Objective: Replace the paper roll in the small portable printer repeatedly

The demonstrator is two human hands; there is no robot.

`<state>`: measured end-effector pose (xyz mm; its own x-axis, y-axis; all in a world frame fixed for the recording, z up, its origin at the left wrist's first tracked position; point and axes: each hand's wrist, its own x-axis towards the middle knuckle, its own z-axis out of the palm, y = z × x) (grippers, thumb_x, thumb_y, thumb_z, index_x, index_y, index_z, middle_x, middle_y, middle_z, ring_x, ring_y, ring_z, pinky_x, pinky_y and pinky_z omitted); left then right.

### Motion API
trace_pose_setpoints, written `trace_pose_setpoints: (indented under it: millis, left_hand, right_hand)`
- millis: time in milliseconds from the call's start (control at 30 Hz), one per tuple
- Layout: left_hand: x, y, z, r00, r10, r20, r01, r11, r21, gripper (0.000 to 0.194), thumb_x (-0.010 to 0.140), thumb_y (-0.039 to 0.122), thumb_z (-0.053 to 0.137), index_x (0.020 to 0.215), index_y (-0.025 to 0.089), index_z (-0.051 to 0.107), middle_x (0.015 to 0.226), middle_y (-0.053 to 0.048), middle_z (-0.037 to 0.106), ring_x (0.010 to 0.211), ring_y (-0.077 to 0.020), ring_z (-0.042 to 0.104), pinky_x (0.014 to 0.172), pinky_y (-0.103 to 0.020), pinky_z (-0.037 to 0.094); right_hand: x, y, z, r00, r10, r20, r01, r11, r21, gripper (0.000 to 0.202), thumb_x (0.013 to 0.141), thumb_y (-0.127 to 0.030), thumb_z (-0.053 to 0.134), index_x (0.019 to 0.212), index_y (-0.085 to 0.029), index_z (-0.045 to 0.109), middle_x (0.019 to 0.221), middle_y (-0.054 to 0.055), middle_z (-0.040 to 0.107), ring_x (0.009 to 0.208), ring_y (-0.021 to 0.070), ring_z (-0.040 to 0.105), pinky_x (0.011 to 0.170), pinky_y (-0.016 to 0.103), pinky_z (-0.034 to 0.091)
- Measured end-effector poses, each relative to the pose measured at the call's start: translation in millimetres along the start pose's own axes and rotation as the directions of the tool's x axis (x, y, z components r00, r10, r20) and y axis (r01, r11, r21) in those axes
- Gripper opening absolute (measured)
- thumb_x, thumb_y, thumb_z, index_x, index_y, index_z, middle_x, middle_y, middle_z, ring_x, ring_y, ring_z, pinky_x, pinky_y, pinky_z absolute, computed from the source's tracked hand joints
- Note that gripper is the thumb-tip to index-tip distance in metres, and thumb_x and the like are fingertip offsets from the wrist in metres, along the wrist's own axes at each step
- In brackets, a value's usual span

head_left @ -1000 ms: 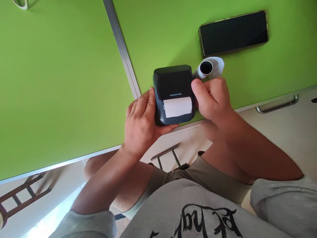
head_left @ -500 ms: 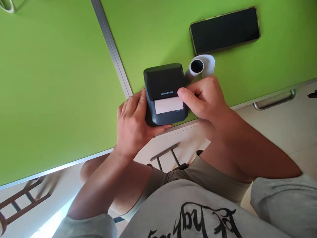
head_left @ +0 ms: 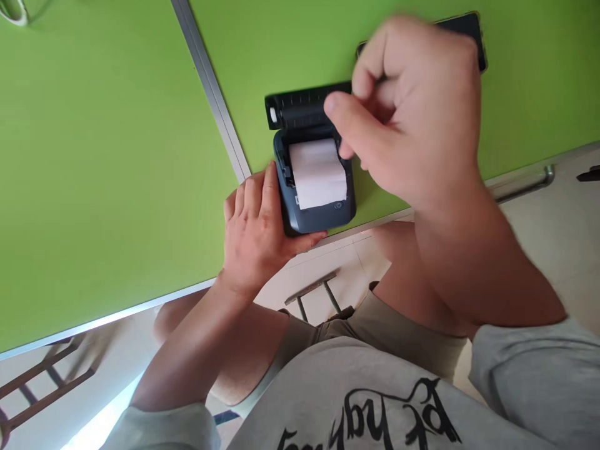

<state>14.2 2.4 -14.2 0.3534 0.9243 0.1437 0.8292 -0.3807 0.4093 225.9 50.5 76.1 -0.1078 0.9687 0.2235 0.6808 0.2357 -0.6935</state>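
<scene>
A small dark label printer (head_left: 319, 215) sits near the front edge of the green table (head_left: 117, 156). Its lid (head_left: 300, 107) stands flipped open toward the back, and a white paper roll (head_left: 316, 172) lies in the bay. My left hand (head_left: 255, 231) grips the printer's left side and front corner. My right hand (head_left: 412, 112) is raised and blurred over the printer's right side, fingers curled, thumb near the lid's right end. Whether it holds anything I cannot tell. It hides the spare paper roll and most of the black phone (head_left: 471, 28).
A metal seam (head_left: 210, 100) runs across the green table left of the printer. A metal handle (head_left: 522, 184) shows under the table's front edge at right. A wooden stool (head_left: 314, 297) and chair frame (head_left: 42, 375) stand on the floor below. A ring-shaped object (head_left: 14, 11) lies far left.
The printer's lid has swung open, baring the paper roll inside. My right hand rose from the printer's right side up toward the camera. My left hand stayed on the printer.
</scene>
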Motion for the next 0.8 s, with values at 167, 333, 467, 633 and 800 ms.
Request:
trace_pose_setpoints:
  millis: [167,333,467,633,800]
  left_hand:
    - [-1,0,-0.4,0.999,0.025,-0.021,-0.024,0.999,0.033,0.127,0.074,0.104,0.042,0.156,0.008,0.046,0.140,-0.026,0.065,0.126,-0.0427,0.063,0.108,-0.051,0.045]
    - [-2,2,-0.6,1.000,0.023,-0.020,-0.022,1.000,0.018,0.124,0.078,0.101,0.043,0.157,0.007,0.045,0.141,-0.027,0.064,0.127,-0.0431,0.061,0.108,-0.052,0.044]
    - [-2,4,-3.0,1.000,0.021,-0.007,-0.021,0.999,0.029,0.116,0.083,0.097,0.043,0.159,0.009,0.043,0.143,-0.026,0.062,0.128,-0.0415,0.060,0.107,-0.050,0.044]
    - [-2,4,-4.9,0.999,0.033,-0.012,-0.033,0.999,0.013,0.116,0.085,0.096,0.040,0.158,0.005,0.043,0.143,-0.028,0.062,0.128,-0.0425,0.060,0.108,-0.052,0.044]
    - [-2,4,-3.1,0.999,0.038,-0.021,-0.037,0.999,0.039,0.118,0.083,0.098,0.040,0.157,0.006,0.045,0.141,-0.027,0.064,0.126,-0.0413,0.062,0.106,-0.050,0.045]
  right_hand:
    - [21,-17,4,0.978,0.042,0.205,0.011,0.968,-0.253,0.006,0.093,-0.021,0.059,0.089,-0.022,0.055,0.096,0.001,0.072,0.097,0.0207,0.073,0.076,0.034,0.041]
    - [20,-20,16,0.902,0.219,0.373,0.043,0.812,-0.583,0.023,0.090,-0.023,0.069,0.112,-0.030,0.068,0.084,0.005,0.067,0.069,0.0221,0.058,0.059,0.034,0.020]
    - [18,-9,18,0.916,0.049,0.398,0.174,0.845,-0.505,0.011,0.086,-0.019,0.071,0.096,-0.025,0.070,0.062,0.001,0.047,0.051,0.0123,0.040,0.055,0.033,0.020]
    - [23,0,12,0.904,-0.061,0.423,0.253,0.875,-0.413,0.009,0.087,-0.023,0.072,0.095,-0.025,0.070,0.063,0.000,0.049,0.051,0.0109,0.038,0.053,0.031,0.023]
    - [25,-3,-8,0.854,0.055,0.518,0.123,0.945,-0.303,0.043,0.074,-0.012,0.079,0.113,-0.029,0.070,0.085,-0.001,0.073,0.060,0.0141,0.050,0.055,0.033,0.033]
